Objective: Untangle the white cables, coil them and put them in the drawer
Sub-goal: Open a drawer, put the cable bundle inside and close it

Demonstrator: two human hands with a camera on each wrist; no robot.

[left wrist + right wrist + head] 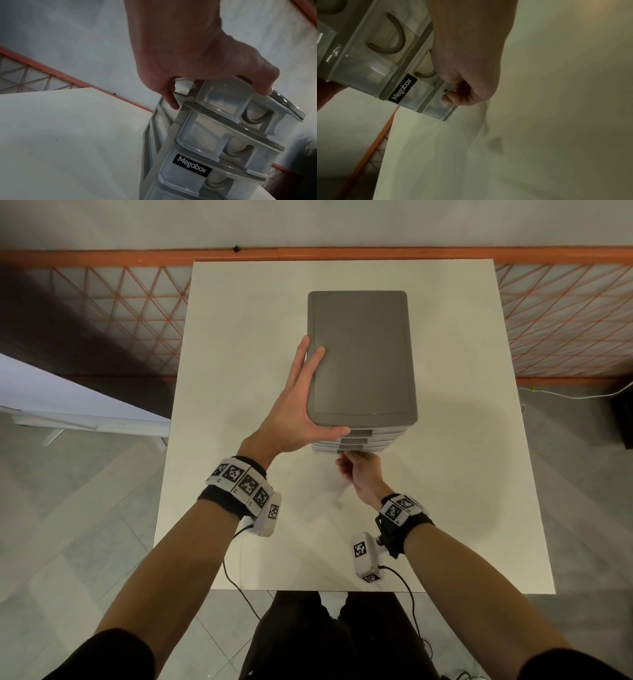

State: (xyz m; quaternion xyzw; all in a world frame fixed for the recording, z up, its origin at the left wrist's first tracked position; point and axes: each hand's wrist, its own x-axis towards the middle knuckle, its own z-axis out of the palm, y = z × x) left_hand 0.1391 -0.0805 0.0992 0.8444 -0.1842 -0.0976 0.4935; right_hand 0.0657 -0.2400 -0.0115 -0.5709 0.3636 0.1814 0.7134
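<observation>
A grey drawer unit (359, 354) with several translucent drawers stands in the middle of the white table (239, 337). My left hand (298, 405) lies flat on its near left corner, fingers straight on the lid and thumb along the front edge. In the left wrist view my left hand (188, 54) spans the top of the drawer unit (214, 135). My right hand (356, 467) is at the lowest drawer, fingers curled round its handle (446, 91). The drawers look closed. No white cable lies on the table; pale shapes show dimly behind the drawer fronts (368, 60).
An orange lattice railing (137, 320) runs behind the table. A thin white cord (575, 396) lies on the floor at the right, near a dark box. Bare tabletop surrounds the unit on every side.
</observation>
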